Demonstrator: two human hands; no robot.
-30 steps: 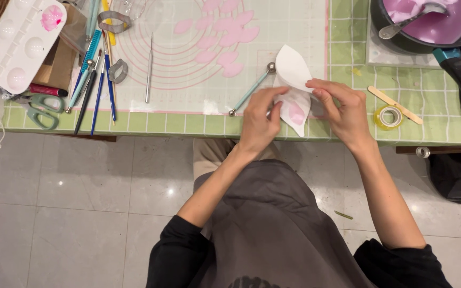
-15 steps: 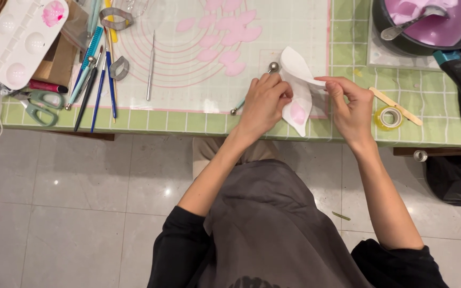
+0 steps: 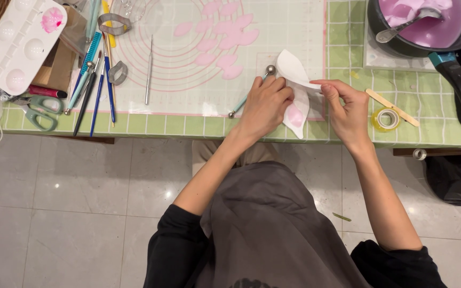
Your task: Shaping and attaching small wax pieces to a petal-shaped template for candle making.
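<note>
The left hand (image 3: 265,104) rests knuckles-up at the near edge of the green gridded table (image 3: 348,130), its fingers curled down onto a white petal-shaped sheet (image 3: 293,69) that curves up off the surface. A ball-ended modelling tool (image 3: 249,96) runs from under this hand, its steel ball showing just beyond the fingers and its pale handle tip coming out toward the table edge; it looks gripped in the closed fingers, though the hand hides the grip itself. The right hand (image 3: 348,109) pinches the right-hand tip of the same white sheet between thumb and forefinger, the other fingers loosely folded. Below the left hand's fingers a second white piece carries a pink petal (image 3: 294,114).

The sheet lies at the right border of a translucent work mat (image 3: 198,80) printed with pink rings, on which a cluster of cut pink petals (image 3: 225,37) lies. To the right, a roll of clear tape (image 3: 386,118) sits just beside a flat wooden stick (image 3: 391,106). At the far right corner a dark pan (image 3: 396,45) holds pink paste with a spoon (image 3: 406,26) in it. On the left lie brushes (image 3: 97,88), a needle tool (image 3: 149,69), green-handled scissors (image 3: 38,109) and a white paint palette (image 3: 20,45).
</note>
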